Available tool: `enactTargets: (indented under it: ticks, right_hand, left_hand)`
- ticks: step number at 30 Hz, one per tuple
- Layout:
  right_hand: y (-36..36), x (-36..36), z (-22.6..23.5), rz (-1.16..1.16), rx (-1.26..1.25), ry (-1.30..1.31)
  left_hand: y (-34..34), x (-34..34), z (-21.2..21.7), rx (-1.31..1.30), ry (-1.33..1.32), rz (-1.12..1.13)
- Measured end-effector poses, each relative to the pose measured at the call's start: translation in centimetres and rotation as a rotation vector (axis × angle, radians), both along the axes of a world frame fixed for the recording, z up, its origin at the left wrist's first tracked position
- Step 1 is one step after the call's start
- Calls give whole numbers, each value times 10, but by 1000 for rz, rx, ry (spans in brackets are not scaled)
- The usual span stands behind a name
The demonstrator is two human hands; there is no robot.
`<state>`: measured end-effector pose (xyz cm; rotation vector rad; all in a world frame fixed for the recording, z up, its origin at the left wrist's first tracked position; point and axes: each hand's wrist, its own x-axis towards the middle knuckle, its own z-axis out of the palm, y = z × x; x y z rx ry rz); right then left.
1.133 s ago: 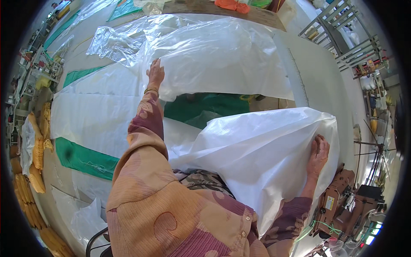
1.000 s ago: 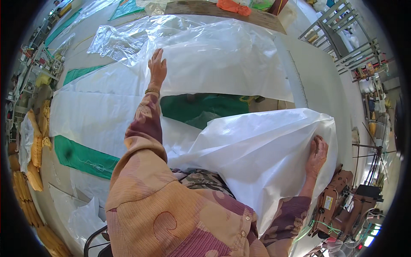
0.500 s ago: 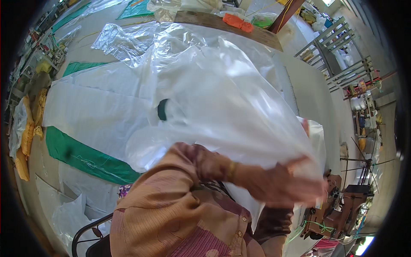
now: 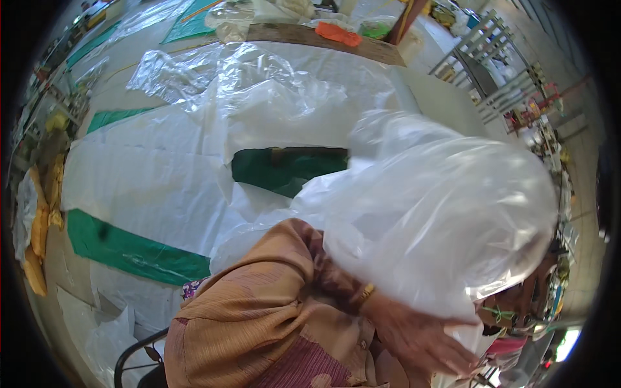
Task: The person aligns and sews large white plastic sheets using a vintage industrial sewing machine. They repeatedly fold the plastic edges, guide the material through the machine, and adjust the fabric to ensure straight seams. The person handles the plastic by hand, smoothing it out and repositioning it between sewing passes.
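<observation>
A large translucent white plastic sheet [image 4: 440, 213] billows up in a rounded fold on my right. My left arm reaches across my body, and my left hand [image 4: 424, 336], with a gold bracelet at the wrist, is at the near lower edge of this fold. Its fingers are stretched out and apart, and some white plastic shows between thumb and fingers. My right hand cannot be made out; the billowing plastic covers that side. Flat white sheeting [image 4: 142, 174] spreads ahead and to the left, and a dark green patch [image 4: 284, 168] shows through a gap in it.
Crumpled clear plastic [image 4: 259, 77] lies at the far side, before a wooden board [image 4: 323, 42] with an orange bag [image 4: 338, 33]. Yellow-orange bundles [image 4: 39, 220] lie at left. A brown machine [image 4: 517, 297] stands close at right, partly covered by plastic. A slatted frame [image 4: 485, 64] stands far right.
The white sheet has swung right and puffed up, uncovering more of the green patch. My left hand has moved down, nearer my body.
</observation>
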<state>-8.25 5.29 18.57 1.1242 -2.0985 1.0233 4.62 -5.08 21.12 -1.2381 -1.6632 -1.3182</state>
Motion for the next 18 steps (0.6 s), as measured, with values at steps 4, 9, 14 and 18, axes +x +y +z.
enactTargets:
  ticks: [4, 9, 14, 18]
  right_hand:
    - [90, 10, -4, -323, 38, -35]
    - [130, 38, -13, -544, 294, -65]
    - [78, 84, 12, -53, 704, -258]
    - [75, 106, 43, 659, 375, -595]
  left_hand:
    - [-31, 9, -9, -15, -85, 78]
    - [-115, 24, -26, -108, -287, 752]
    - [-160, 14, -53, 31, -433, 870]
    - [-189, 9, -38, 69, -316, 1101]
